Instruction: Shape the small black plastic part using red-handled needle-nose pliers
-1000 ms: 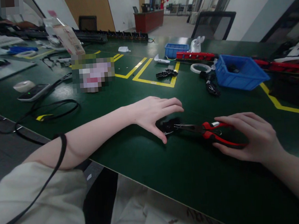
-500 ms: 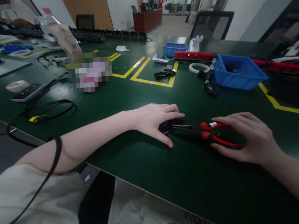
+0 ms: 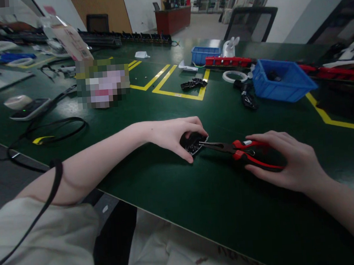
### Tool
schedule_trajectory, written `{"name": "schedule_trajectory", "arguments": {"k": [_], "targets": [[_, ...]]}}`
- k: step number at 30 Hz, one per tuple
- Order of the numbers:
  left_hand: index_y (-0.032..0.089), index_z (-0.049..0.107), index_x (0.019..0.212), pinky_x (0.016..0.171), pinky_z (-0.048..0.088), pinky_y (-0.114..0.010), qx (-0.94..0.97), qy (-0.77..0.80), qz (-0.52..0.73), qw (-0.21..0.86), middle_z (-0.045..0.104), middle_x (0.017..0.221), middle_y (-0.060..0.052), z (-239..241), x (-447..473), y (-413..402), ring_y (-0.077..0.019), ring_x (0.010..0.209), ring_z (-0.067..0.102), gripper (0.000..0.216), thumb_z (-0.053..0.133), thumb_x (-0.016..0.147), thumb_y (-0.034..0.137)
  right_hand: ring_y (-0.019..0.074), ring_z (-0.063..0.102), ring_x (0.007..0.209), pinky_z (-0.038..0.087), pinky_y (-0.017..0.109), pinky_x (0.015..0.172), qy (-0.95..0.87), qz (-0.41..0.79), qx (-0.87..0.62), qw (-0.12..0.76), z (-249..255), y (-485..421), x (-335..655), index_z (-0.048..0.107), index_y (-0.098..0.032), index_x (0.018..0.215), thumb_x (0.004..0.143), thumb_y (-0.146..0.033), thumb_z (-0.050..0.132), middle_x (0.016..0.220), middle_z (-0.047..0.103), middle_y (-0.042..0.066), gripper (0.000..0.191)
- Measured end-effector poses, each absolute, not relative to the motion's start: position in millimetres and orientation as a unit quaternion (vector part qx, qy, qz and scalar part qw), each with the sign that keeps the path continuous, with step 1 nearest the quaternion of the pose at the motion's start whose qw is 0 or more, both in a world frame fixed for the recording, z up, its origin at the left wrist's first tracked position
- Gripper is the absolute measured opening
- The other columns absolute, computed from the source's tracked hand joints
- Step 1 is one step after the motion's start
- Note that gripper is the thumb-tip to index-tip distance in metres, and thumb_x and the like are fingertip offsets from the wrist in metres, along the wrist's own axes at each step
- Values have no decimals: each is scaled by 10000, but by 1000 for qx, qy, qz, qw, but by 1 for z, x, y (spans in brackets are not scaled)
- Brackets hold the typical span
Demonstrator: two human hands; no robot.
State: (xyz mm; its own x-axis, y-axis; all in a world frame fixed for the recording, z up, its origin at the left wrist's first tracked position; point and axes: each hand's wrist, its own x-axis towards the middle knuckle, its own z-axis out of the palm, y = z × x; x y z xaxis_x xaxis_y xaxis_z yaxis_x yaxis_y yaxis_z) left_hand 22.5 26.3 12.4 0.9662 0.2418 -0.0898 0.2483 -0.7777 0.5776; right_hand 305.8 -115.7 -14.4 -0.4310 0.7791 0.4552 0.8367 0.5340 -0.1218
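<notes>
My left hand (image 3: 172, 135) is closed round a small black part (image 3: 192, 142) and tilts it up off the green table (image 3: 175, 197). My right hand (image 3: 283, 161) grips the red-and-black handles of a pair of needle-nose pliers (image 3: 241, 150). The pliers lie low over the table, and their thin jaws touch the right edge of the black part. Both forearms rest near the table's front edge.
A large blue bin (image 3: 282, 80) and a small blue bin (image 3: 204, 54) stand at the back, with a white tape roll (image 3: 232, 77) and black parts (image 3: 194, 83) near yellow floor-style lines. At left lie a black cable (image 3: 58, 130) and a handheld device (image 3: 30, 108).
My left hand went from open and hovering to closed round the black part and tipped it up. The pliers' tip stayed at the part; my right hand shifted slightly left.
</notes>
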Motion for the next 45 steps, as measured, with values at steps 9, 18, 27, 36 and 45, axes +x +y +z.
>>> {"name": "schedule_trajectory", "arguments": {"k": [9,18,27,36,45], "targets": [[221,473,1319,871,445,-274,942,100,7,320,438,1252,-79,8,25,27,-218,1112,486,718,738,702,476,241,613,927,537,400,761,-828,26,-516,218,-17,-117,302,506,-216,1208,762,-427,665,1079,607,93,518],[231,449,1342,880,434,-282,945,107,-19,309,471,1245,-71,14,26,25,-212,1088,502,736,725,705,476,287,571,1041,510,478,851,-836,26,-510,201,-18,-115,309,486,-237,1243,770,-434,654,1144,577,109,539],[241,452,1346,810,407,-251,951,93,-33,292,514,1203,-57,14,26,28,-192,1003,523,737,717,709,503,248,614,920,535,407,761,-834,42,-500,230,-16,-114,302,509,-238,1210,765,-416,664,1081,603,90,504],[245,430,1371,757,363,-284,954,73,-47,286,604,929,-20,15,29,31,-190,849,520,761,676,728,570,215,610,816,529,356,668,-839,41,-492,230,-15,-112,301,523,-221,1180,757,-424,675,1028,620,89,493],[219,395,1390,791,409,-279,957,75,-32,280,626,1069,-49,17,28,23,-195,928,556,674,628,788,415,210,626,761,518,349,611,-832,40,-505,226,-14,-114,302,532,-225,1146,769,-439,649,990,645,73,449]]}}
